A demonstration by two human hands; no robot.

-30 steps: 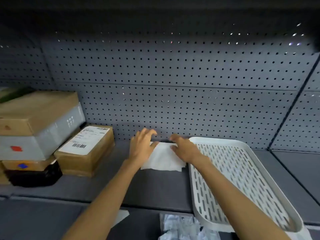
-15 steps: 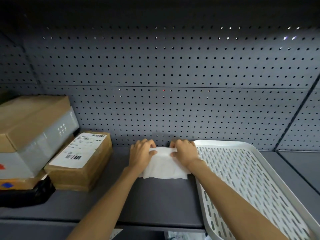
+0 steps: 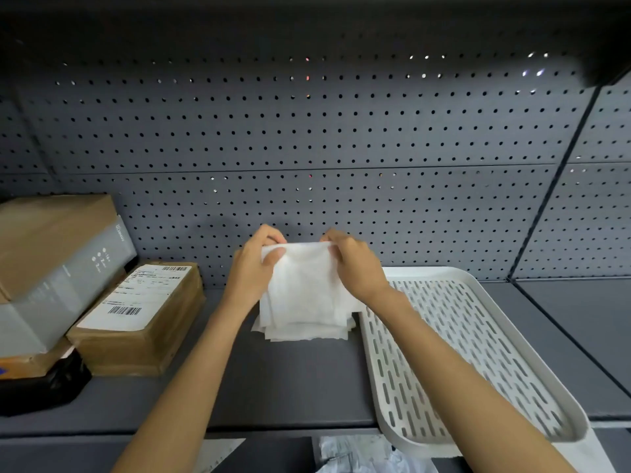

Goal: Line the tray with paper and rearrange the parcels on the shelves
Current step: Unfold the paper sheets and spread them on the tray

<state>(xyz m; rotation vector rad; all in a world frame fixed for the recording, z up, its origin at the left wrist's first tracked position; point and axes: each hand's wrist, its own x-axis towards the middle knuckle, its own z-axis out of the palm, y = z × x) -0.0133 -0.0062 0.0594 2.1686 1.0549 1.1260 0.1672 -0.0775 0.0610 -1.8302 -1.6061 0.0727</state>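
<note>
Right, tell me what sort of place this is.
Probably a stockroom or parcel storage bay: grey pegboard-backed shelving, taped cardboard parcels with barcode shipping labels, and a slotted white tray on the shelf.

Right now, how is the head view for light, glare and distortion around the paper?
Head view: dim overall, shelf top dark; bright pinpoints of light through the pegboard holes upper right; wide-angle bending of the tray and shelf edges; white paper slightly washed out, its layers hard to separate.
</note>
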